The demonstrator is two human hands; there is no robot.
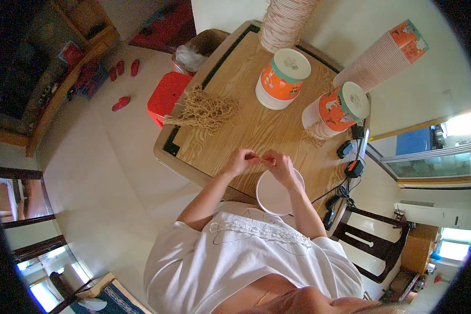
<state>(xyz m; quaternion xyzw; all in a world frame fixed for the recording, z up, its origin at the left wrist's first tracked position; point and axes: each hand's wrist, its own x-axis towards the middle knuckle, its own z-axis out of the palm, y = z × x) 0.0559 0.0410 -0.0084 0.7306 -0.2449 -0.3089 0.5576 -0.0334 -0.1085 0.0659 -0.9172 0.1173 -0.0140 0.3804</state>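
Note:
My left hand (pixel 240 161) and my right hand (pixel 280 167) are close together above the near part of the wooden table (pixel 230 144). Both have their fingers pinched, and whatever lies between the fingertips is too small to make out. Under my right hand and forearm is a white round paper tub (pixel 275 194), its pale inside facing up, close to my body. Beyond my left hand lies a loose heap of brown twine (pixel 209 111). Farther back stands a short stack of orange and white paper tubs (pixel 282 79), bottom up.
Another tub stack (pixel 336 111) leans at the right, with a long stack (pixel 382 55) behind it and a tall ridged stack (pixel 286 26) at the back. Black adapters and cables (pixel 345 186) lie along the right edge. A red stool (pixel 165 97) stands left of the table.

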